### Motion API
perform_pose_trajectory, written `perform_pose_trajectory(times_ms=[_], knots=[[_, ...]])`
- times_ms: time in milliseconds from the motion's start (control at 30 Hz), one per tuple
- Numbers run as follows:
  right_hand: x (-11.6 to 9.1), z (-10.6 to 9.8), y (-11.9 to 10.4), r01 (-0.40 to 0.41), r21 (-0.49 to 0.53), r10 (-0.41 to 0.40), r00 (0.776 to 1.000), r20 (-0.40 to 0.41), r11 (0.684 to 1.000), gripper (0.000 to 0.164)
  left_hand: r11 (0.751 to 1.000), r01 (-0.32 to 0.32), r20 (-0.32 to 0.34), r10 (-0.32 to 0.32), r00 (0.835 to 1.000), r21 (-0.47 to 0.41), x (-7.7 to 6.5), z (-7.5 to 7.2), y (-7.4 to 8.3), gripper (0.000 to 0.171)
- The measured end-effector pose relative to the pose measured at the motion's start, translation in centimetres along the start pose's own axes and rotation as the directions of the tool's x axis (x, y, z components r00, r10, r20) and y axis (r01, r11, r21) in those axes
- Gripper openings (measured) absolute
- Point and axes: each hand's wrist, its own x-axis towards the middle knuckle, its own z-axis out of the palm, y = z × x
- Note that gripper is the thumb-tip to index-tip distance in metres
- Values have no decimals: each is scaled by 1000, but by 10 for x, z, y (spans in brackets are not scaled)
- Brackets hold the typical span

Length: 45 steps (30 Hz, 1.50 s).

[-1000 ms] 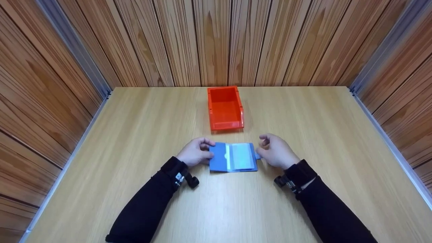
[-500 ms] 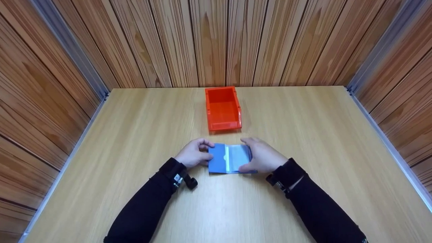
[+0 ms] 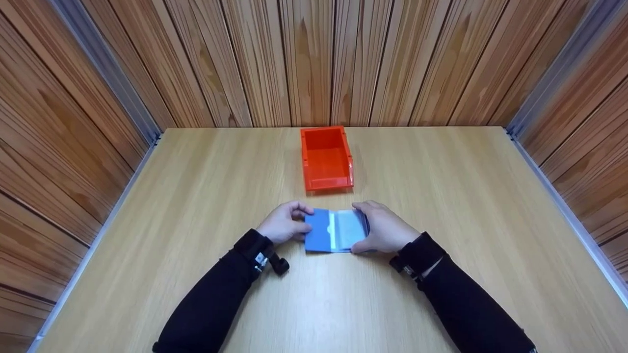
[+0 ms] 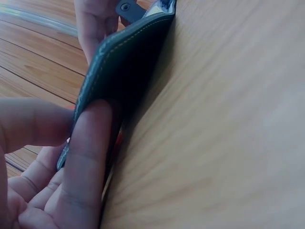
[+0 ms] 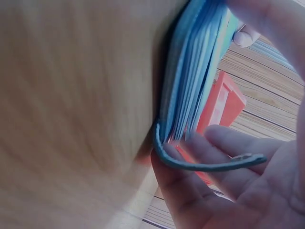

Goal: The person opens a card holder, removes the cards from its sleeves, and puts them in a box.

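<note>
A blue card holder (image 3: 318, 233) lies spread like a book in the head view, its clear plastic sleeves (image 3: 349, 229) on the right half. Between thumb and fingers, my left hand (image 3: 283, 223) pinches the left cover, which tilts up off the table in the left wrist view. My right hand (image 3: 390, 228) spans the right half, thumb at the near edge and fingertips at the far edge. Seen from the right wrist, the stack of sleeves (image 5: 193, 81) shows edge-on, and the snap strap (image 5: 209, 167) sticks out over the fingers.
Beyond the card holder, a red open-front bin (image 3: 327, 162) stands on the wooden table (image 3: 221, 166). Wood-plank walls (image 3: 314, 59) with grey metal corner posts enclose the back and sides.
My right hand has moved left from beside the strap onto the sleeve half and now grips its edges. The left hand keeps its pinch on the left cover.
</note>
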Motion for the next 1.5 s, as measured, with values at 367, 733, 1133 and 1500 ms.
perform_pose_trajectory(times_ms=[367, 733, 1133, 1500], knots=[[-1, -2, -1, 14, 23, -14, 1000, -22, 1000, 106, 1000, -4, -11, 4, 1000, 27, 1, -1, -1, 36], [-3, -4, -5, 82, 52, -77, 993, -87, 995, 98, 998, -45, -2, 45, 999, 42, 1, 0, -2, 36], [-17, 8, -32, 225, 264, -216, 974, -64, 938, 94, 1000, -28, -35, 28, 999, 4, 1, 1, -2, 30], [-28, 34, -44, 340, -131, -330, 940, 90, 931, 60, 999, -35, -53, 35, 998, -5, 1, 2, -3, 35]])
